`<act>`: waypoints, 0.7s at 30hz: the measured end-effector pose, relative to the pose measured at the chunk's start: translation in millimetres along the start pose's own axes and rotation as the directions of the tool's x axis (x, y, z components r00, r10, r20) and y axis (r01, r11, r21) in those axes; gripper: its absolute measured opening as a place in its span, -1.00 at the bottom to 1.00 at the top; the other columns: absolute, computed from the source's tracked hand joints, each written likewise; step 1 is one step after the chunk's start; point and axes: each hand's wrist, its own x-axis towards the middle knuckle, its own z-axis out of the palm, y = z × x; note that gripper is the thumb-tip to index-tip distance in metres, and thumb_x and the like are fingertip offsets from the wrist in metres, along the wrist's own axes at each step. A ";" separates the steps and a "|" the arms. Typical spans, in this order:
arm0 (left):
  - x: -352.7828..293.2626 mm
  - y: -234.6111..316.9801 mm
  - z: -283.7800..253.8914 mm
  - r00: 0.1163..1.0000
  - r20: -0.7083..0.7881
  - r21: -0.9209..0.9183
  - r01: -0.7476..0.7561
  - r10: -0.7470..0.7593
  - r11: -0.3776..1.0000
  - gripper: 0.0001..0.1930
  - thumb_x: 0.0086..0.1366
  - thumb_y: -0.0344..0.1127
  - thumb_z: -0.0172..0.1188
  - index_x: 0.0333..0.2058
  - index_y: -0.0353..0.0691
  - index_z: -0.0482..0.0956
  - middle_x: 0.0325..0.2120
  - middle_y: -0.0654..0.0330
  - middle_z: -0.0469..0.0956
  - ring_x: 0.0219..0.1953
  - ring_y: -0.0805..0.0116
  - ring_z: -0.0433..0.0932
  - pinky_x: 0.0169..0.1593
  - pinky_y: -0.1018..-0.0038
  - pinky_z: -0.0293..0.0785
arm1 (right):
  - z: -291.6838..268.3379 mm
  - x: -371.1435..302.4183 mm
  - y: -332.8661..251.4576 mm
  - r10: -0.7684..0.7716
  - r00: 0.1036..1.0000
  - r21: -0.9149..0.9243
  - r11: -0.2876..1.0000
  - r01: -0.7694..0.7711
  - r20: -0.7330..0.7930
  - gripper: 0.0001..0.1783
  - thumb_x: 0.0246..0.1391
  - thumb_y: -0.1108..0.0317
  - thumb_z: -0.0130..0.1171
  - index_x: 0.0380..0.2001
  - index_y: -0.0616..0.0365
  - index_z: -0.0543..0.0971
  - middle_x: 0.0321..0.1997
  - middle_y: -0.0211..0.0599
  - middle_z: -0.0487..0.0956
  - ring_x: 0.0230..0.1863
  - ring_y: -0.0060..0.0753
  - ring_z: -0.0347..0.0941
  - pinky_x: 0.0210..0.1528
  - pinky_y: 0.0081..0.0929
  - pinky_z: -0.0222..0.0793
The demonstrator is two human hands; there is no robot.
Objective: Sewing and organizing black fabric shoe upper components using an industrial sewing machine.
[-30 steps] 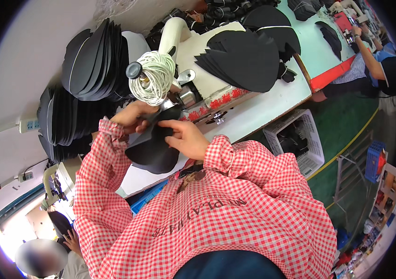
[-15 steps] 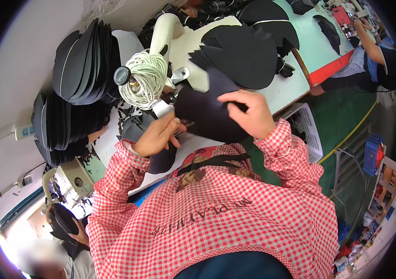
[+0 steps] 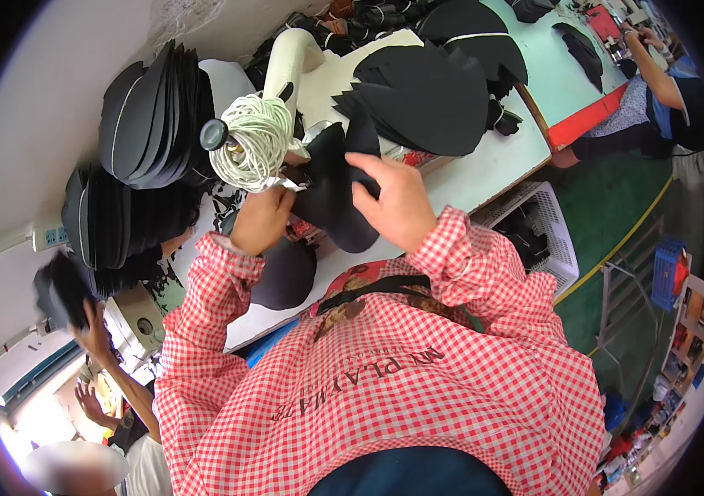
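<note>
A curved black sheet piece (image 3: pixel 329 194) lies at the pale sewing machine (image 3: pixel 287 62), its left edge near the machine head. My left hand (image 3: pixel 261 221) is closed at that edge, its fingertips partly hidden below the machine. My right hand (image 3: pixel 395 201) pinches the piece's right side, index finger stretched along it and thumb beneath. A thick coil of whitish cord (image 3: pixel 254 140) hangs on the machine head beside a black knob (image 3: pixel 214 134) and hides the stitching spot. Other dark rounded pieces (image 3: pixel 284 274) lie below my left hand.
A fanned pile of black pieces (image 3: pixel 426 95) lies behind my right hand. Tied black stacks (image 3: pixel 153 116) stand at the left. A white crate (image 3: pixel 557 231) sits right of the table. Co-workers are at the lower left, holding a black bundle (image 3: pixel 62 289), and upper right (image 3: pixel 658 99).
My right hand has moved left with the piece, which has turned and narrowed in view. My left hand has shifted slightly up and left. The lower-left co-worker has raised the black bundle.
</note>
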 end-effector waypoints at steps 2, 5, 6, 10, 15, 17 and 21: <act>13.5 -22.0 20.8 0.998 -0.061 -0.055 -0.030 0.026 0.998 -0.70 0.31 -0.29 -0.09 -0.47 -0.42 0.46 -0.73 0.06 0.44 -0.72 0.20 0.45 -0.58 0.36 0.34 | -8.3 10.5 -2.5 0.002 1.000 -0.012 1.000 -0.002 -0.002 -0.67 -0.14 0.49 0.14 -0.19 0.25 0.56 -0.30 -0.03 0.58 -0.34 -0.14 0.54 -0.27 -0.43 0.42; 6.3 4.4 9.1 0.999 -0.031 -0.243 -0.017 0.010 0.970 -0.68 0.35 -0.28 -0.11 -0.51 -0.38 0.43 -0.82 0.17 0.40 -0.86 0.38 0.37 -0.73 0.50 0.28 | -39.6 21.8 3.9 0.060 0.997 -0.020 0.998 -0.059 0.040 -0.66 -0.11 0.51 0.09 -0.16 0.25 0.56 -0.22 -0.04 0.59 -0.29 -0.28 0.57 -0.21 -0.47 0.44; 1.9 1.8 2.4 1.000 0.028 -0.330 0.013 -0.004 0.944 -0.70 0.35 -0.29 -0.11 -0.49 -0.37 0.42 -0.80 0.17 0.42 -0.85 0.40 0.38 -0.73 0.51 0.28 | -49.7 25.0 8.8 -0.058 0.998 -0.052 0.997 0.058 0.005 -0.61 -0.09 0.53 0.06 -0.10 0.26 0.52 -0.17 -0.05 0.59 -0.26 -0.30 0.57 -0.17 -0.49 0.44; -29.9 -64.4 -12.1 0.978 -0.085 0.465 -0.129 0.189 0.876 -0.71 0.14 -0.29 0.15 -0.15 -0.18 0.46 -0.37 -0.01 0.54 -0.45 -0.04 0.56 -0.39 0.12 0.43 | -105.0 39.8 -4.0 -0.243 0.884 -0.170 0.967 0.190 -0.399 -0.38 -0.02 0.59 -0.02 0.18 0.18 0.25 -0.05 -0.04 0.54 -0.15 -0.04 0.53 -0.06 -0.36 0.43; -57.9 -88.7 -0.4 0.994 0.092 0.639 -0.104 0.058 0.762 -0.63 0.02 -0.24 0.28 -0.18 -0.15 0.44 -0.15 0.05 0.48 -0.36 -0.01 0.56 -0.36 0.16 0.44 | -76.1 51.6 29.4 -0.327 0.945 -0.640 0.727 0.248 -0.006 -0.62 -0.12 0.52 0.04 -0.14 0.09 0.50 -0.28 -0.24 0.56 -0.35 -0.09 0.45 -0.34 -0.21 0.41; -51.2 -87.2 1.9 0.998 0.064 0.667 -0.030 -0.017 0.744 -0.62 -0.01 -0.22 0.31 -0.21 -0.15 0.45 -0.10 0.07 0.45 -0.34 0.00 0.56 -0.34 0.17 0.45 | -51.2 24.5 22.7 -0.242 0.965 -0.437 0.860 0.263 0.106 -0.74 -0.07 0.43 0.05 -0.24 0.10 0.53 -0.26 -0.18 0.56 -0.27 -0.07 0.47 -0.24 -0.20 0.41; -59.4 -94.7 11.6 0.877 -0.054 0.767 -0.270 0.477 0.583 -0.71 -0.02 -0.23 0.28 -0.30 -0.16 0.51 -0.25 0.06 0.53 -0.31 0.04 0.56 -0.24 0.15 0.46 | -13.3 -21.3 15.5 -0.169 0.931 -0.014 0.983 0.183 0.323 -0.76 -0.09 0.41 0.11 -0.27 0.10 0.57 -0.24 -0.18 0.57 -0.19 -0.03 0.47 -0.12 -0.20 0.40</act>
